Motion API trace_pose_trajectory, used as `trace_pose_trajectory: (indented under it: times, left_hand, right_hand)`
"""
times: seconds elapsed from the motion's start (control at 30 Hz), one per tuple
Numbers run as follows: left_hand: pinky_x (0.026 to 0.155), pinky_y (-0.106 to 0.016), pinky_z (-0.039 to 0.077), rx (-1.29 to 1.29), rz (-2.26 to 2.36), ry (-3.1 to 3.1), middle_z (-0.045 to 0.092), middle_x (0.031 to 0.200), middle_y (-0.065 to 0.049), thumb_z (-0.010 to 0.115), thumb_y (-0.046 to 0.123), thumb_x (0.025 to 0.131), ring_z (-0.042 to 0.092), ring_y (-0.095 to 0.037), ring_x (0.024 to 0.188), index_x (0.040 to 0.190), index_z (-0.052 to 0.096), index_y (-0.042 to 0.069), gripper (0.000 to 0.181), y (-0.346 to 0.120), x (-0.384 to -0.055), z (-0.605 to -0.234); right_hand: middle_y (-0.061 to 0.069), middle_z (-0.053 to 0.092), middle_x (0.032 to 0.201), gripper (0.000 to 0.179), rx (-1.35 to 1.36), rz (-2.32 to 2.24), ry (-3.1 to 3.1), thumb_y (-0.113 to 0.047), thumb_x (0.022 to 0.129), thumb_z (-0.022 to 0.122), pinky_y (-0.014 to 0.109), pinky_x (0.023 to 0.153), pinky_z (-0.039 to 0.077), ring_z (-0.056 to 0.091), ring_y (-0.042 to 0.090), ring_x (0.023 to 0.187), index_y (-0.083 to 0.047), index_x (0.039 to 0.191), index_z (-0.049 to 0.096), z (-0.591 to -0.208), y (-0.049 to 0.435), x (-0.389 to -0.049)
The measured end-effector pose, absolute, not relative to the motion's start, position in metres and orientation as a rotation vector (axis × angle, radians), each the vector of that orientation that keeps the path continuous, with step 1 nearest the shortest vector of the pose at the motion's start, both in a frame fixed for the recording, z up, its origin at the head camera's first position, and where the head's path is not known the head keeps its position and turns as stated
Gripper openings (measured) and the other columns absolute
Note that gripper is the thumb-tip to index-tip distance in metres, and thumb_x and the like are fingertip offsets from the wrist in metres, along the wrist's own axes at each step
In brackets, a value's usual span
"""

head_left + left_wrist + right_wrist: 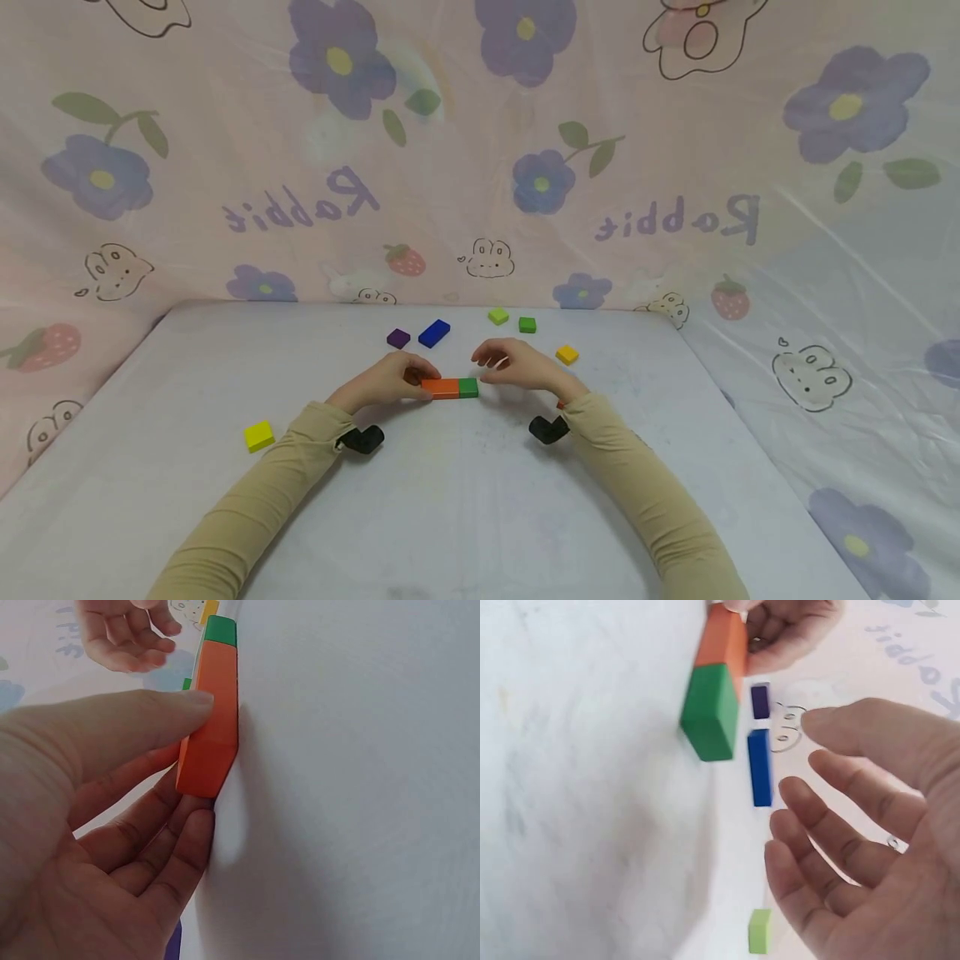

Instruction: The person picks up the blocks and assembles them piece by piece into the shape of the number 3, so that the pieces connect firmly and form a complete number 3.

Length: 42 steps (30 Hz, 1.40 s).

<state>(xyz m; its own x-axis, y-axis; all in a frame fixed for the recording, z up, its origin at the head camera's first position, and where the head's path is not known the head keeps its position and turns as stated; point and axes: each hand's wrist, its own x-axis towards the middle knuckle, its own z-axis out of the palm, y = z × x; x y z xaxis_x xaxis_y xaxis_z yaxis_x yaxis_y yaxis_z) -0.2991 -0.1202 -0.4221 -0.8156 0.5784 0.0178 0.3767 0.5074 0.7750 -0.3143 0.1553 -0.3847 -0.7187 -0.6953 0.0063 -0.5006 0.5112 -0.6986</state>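
Note:
My left hand point(392, 377) holds a long orange block point(441, 389) by its left part. In the left wrist view the thumb lies along one face of it, fingers on the other side. A green block point(468, 388) stands end to end with the orange one, flush in a row on the table. Just right of the green block is my right hand point(517, 367), its fingers loosely bent and nothing between them. The right wrist view shows a gap between those fingertips point(821, 720) and the green block.
Behind the hands lie a purple block point(398, 338), a blue block point(434, 333), a lime block point(498, 317) and a green one point(527, 325). An orange-yellow block point(567, 355) sits right, a yellow block point(259, 436) left. A red-orange piece point(561, 405) is mostly hidden by the right wrist.

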Motion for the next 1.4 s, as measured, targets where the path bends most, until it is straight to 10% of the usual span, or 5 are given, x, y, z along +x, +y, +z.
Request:
trace_pose_trajectory:
  times: [1.4]
  left_hand:
    - [0.083,-0.032,0.049,0.803,1.217,2.505,0.066,0.106,-0.004,0.076,0.008,0.081,0.058,-0.017,0.090,0.111,0.068,0.004,0.031,-0.122,-0.297,-0.422]
  right_hand:
    - [0.026,0.054,0.126,0.041,-0.902,-1.219,2.476,-0.008,0.091,0.066,0.050,0.099,0.040,0.050,0.044,0.116,-0.001,0.129,0.053,-0.373,0.258,-0.307]
